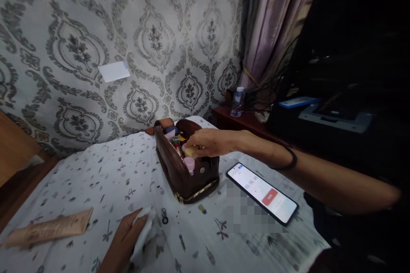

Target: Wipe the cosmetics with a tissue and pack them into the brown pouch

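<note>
On the bed: an open, dark brown leather-look bag [185, 185] with a gold zip stands upright on the white, patterned bedsheet [128, 170].
Bag contents: a small pink, rounded container [189, 163] sits near the front end; beside the reaching fingers is a green-topped small item [176, 140], with a dark blue round item [172, 130] farther back.
Right hand: reaches into the bag's mouth, fingers and thumb closed around a pale yellow, rounded item [190, 151]; the hand is marked at [213, 142].
Left hand [123, 239]: pinches a crumpled white, thin sheet [142, 236], low over the bed; whether it is tissue or plastic, I cannot tell.
Tube: a beige, flat-ended squeeze tube [53, 227] lies on the bed, to the left of the left hand.
Phone: a black-edged phone [262, 194] lies screen-up beside the bag, near the right forearm.
Zip risk: its teeth line the narrow opening and could catch the fingers or the yellow item if drawn out at a slant.
Crowding risk: the contents sit close together, so a lift could drag or topple the pink container.
Bedding risk: the soft base may let the bag tip if the wrist presses its side.
Sheet risk: a loose pinch could let the white sheet slip.
</note>
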`<state>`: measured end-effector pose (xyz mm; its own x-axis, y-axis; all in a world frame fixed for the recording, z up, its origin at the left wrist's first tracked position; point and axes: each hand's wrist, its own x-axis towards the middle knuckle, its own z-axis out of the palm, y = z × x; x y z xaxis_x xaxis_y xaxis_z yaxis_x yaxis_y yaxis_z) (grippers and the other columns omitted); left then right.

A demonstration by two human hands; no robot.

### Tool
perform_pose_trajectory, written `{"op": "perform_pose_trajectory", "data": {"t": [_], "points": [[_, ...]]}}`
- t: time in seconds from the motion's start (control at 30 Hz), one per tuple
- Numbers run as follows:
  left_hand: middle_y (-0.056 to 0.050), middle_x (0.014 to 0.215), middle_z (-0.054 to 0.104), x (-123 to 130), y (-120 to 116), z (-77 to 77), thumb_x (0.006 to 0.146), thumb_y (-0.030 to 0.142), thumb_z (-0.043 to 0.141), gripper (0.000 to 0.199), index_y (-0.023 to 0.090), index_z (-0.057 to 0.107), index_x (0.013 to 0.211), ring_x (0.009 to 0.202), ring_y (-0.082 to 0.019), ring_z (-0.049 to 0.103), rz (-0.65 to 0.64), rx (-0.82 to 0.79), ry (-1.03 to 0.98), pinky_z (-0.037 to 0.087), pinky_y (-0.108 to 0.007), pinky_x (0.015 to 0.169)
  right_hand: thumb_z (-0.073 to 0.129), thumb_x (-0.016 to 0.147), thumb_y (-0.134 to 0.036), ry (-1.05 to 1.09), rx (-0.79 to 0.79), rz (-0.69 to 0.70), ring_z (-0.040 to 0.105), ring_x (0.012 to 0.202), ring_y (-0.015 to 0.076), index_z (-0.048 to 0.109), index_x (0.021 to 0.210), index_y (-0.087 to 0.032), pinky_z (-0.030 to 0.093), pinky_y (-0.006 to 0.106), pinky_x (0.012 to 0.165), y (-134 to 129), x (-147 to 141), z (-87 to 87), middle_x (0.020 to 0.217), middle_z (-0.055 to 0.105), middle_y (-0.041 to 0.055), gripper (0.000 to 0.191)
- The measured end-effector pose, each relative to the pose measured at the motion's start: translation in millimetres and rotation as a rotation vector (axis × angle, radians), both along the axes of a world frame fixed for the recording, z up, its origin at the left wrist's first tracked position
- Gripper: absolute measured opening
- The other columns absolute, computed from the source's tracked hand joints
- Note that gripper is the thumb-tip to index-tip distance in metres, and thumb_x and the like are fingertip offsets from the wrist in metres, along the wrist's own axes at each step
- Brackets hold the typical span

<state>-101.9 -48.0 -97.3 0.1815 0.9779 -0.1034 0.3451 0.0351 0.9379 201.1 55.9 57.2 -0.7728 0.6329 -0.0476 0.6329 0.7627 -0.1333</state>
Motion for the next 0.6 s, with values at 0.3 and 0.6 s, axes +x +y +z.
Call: {"op": "perform_pose_trajectory", "data": {"t": [0.3,0.6], "points": [[-0.004,0.069,0.067,-1.6,-1.4,-3.2,0.077,0.076,0.053,0.061,0.020,0.075,0.083,0.073,-0.024,0.057,0.066,-0.001,0.057,0.051,-0.032,0.067,0.064,0.082,-0.018,0.038,0.079,-0.103,0.058,0.080,0.0176,0.063,0.106,-0.015,0.037,0.025,0.067,1.7,3.8,-13.2,0.090,0.067,0.0057,0.024],[-0.005,0.078,0.071,-11.0,4.3,-15.4,0.082,0.065,0.055,0.051,0.019,0.075,0.093,0.085,-0.028,0.063,0.025,0.023,0.068,0.054,-0.036,0.080,0.067,0.077,-0.019,0.056,-0.052,-0.194,0.044,0.061,0.0107,0.056,0.090,-0.016,0.028,0.022,0.054,2.5,-3.1,-6.2,0.072,0.051,-0.0034,0.017]]}}
